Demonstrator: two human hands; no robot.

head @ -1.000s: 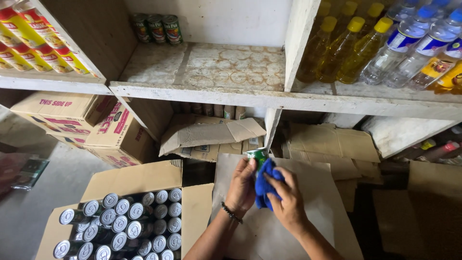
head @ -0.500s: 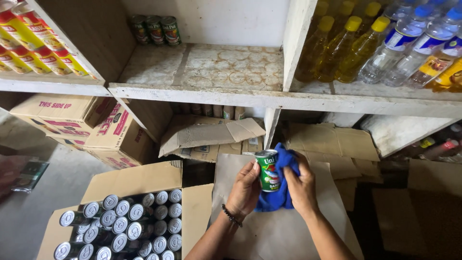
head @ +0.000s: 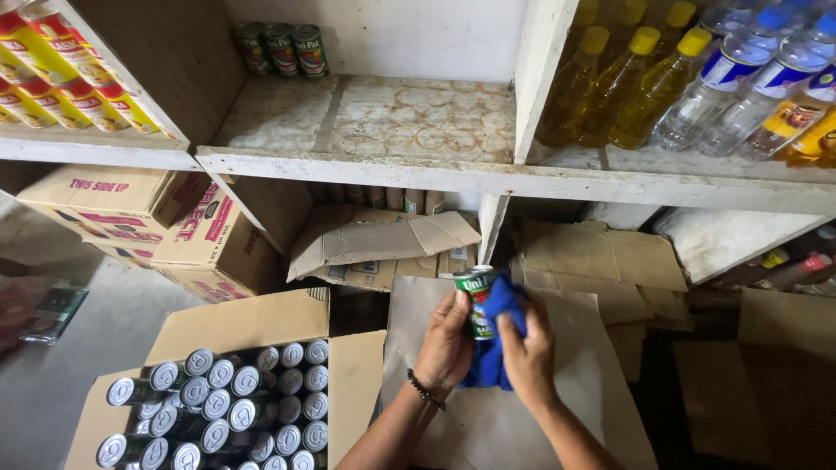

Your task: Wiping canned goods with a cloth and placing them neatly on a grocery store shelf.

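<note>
My left hand (head: 446, 341) grips a small green-and-red labelled tin can (head: 476, 298), held upright in front of me. My right hand (head: 527, 352) presses a blue cloth (head: 496, 335) against the can's right side; the cloth hangs down between both hands. Both hands hover over a flat sheet of brown cardboard (head: 566, 409). An open carton (head: 218, 400) full of several silver-topped cans stands to the lower left of my left hand.
A white wooden shelf (head: 366, 161) runs above, with three similar cans (head: 283, 48) at its back. Yellow oil bottles (head: 627, 87) and clear bottles (head: 749, 78) fill the right bay. Closed cartons (head: 157, 226) and folded cardboard (head: 383, 244) lie under the shelf.
The can came into view from behind the cloth and hands. My hands have turned it upright and the cloth has shifted to its right side.
</note>
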